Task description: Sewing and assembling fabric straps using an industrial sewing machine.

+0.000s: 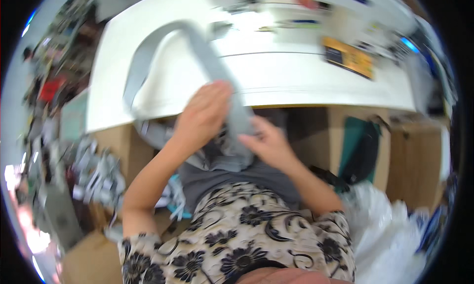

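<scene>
A wide grey strap (203,53) arches in a loop over the white table and runs down toward my lap. My left hand (205,109) is closed at the strap's right side, its fingers pressed together, slightly blurred. Lower down, my right hand (270,145) pinches the same strap at its edge between thumb and fingers. Bunched grey material (229,160) lies below the hands on my lap, partly hidden by my left forearm. Whether it is one piece with the strap is hard to make out.
The white table (286,79) has its front edge just beyond my hands. An orange and black box (348,57) lies on its right. Grey strap bundles (101,173) are at the left, cardboard boxes below, and white plastic bags (380,225) at the lower right.
</scene>
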`<action>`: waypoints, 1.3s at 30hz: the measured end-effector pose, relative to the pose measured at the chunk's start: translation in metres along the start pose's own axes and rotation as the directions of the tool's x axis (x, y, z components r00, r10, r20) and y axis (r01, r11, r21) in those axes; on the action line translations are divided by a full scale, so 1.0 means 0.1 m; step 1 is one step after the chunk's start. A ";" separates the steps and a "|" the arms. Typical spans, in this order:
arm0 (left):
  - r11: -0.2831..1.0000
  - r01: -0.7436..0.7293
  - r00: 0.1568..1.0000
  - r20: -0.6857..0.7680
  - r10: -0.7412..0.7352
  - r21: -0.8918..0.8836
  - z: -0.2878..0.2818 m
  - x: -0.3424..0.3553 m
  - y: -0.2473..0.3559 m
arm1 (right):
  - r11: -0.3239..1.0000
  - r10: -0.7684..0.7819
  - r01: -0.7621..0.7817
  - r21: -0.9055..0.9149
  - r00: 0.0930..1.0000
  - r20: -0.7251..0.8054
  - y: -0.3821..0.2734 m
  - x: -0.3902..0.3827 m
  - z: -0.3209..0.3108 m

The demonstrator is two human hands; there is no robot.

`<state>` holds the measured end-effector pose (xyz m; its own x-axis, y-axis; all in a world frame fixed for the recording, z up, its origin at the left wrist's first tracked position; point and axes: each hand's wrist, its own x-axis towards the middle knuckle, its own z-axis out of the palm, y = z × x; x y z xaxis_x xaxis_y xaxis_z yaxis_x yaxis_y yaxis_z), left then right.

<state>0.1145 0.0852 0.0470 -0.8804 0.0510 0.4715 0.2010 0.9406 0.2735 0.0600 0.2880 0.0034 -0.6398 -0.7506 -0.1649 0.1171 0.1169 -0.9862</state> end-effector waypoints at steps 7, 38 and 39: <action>0.683 0.312 0.862 -0.105 -0.496 -0.661 -0.31 -0.57 0.45 | 0.332 -0.661 0.558 -0.760 0.713 0.235 -0.28 -0.20 0.11; 0.636 0.192 0.930 0.346 0.126 -0.747 -1.33 -1.42 0.08 | 0.515 -0.567 0.548 -0.659 0.794 0.217 -1.75 0.63 -0.59; 0.511 0.030 0.986 0.110 0.127 -0.859 -1.44 -1.26 0.13 | 0.589 -0.426 0.520 -0.619 0.850 0.309 -1.53 0.77 -0.52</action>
<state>0.2899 0.0426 0.1119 -0.8894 0.2066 0.4078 0.4457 0.1937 0.8740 -0.0470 0.2463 0.1412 -0.3593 -0.8890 0.2838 -0.7334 0.0809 -0.6749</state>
